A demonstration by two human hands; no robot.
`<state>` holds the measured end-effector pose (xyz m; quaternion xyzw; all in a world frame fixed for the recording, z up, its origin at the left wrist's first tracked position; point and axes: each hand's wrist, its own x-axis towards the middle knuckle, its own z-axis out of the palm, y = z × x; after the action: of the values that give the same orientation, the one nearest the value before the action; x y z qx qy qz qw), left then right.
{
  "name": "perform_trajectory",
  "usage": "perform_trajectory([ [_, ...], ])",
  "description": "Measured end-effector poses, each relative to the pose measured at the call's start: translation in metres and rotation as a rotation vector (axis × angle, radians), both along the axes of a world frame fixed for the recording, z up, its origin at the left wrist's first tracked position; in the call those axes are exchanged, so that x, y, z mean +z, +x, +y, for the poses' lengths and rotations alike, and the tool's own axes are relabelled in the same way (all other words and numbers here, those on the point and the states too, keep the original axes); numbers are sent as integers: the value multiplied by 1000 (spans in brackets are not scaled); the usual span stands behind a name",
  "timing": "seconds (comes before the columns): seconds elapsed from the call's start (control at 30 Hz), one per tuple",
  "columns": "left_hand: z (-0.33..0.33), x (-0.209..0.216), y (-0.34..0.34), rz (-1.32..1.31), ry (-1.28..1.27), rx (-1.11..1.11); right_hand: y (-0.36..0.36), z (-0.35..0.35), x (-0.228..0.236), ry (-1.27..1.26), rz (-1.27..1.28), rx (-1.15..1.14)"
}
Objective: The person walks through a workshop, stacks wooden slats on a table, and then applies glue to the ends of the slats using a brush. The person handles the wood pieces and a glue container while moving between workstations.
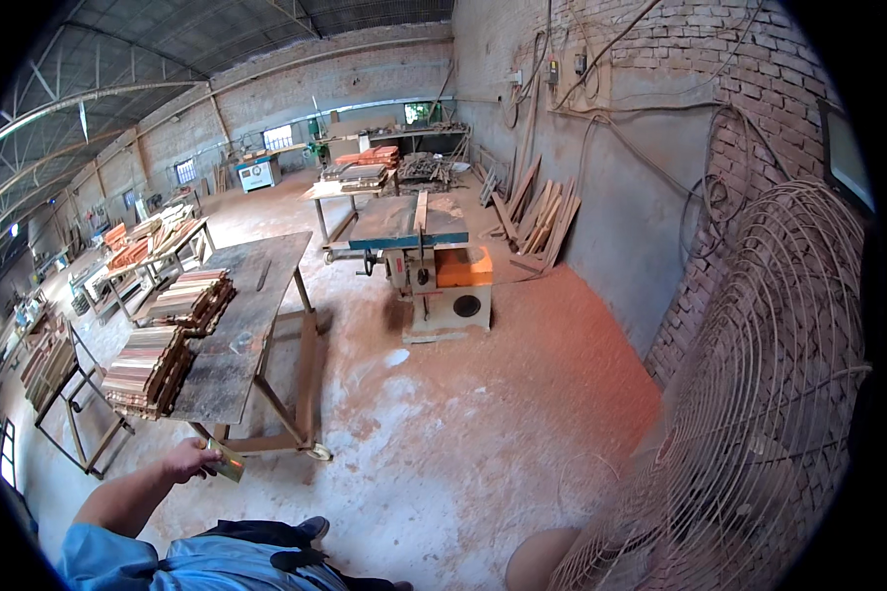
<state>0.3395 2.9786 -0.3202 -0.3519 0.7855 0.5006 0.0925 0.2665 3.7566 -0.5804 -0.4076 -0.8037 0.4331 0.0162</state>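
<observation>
From the lower left my left forearm reaches out of a light blue sleeve. My left hand (189, 460) is closed on a small flat yellow-gold packet (227, 464), which sticks out past the fingers to the right. The hand is just off the near end of a dark worktable (229, 369). On that table lie two stacks of wooden strips, a nearer stack (146, 372) and a farther stack (189, 299). Neither stack is touched by the hand. I cannot see my right hand.
A table saw (434, 271) with an orange panel stands ahead. Boards (537, 222) lean on the right wall. A large wire fan guard (749, 394) fills the right side. Reddish sawdust (591, 345) covers the floor along the wall. More wood-laden tables (158, 241) stand at left.
</observation>
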Motion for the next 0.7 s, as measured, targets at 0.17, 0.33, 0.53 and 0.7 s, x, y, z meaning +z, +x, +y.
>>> perform_trajectory([
  [0.17, 4, 5, -17, 65, -29, -59, 6, -1, -11, -14, -10, 20],
  [0.33, 17, 16, -30, 58, -41, -101, 14, -3, -22, -20, -23, 32],
  [0.53, 10, -7, -48, 133, 73, -122, 19, -11, -33, -33, -39, 46],
  [0.7, 10, -17, -59, 102, 87, -134, 31, -13, -40, -28, -79, 37],
])
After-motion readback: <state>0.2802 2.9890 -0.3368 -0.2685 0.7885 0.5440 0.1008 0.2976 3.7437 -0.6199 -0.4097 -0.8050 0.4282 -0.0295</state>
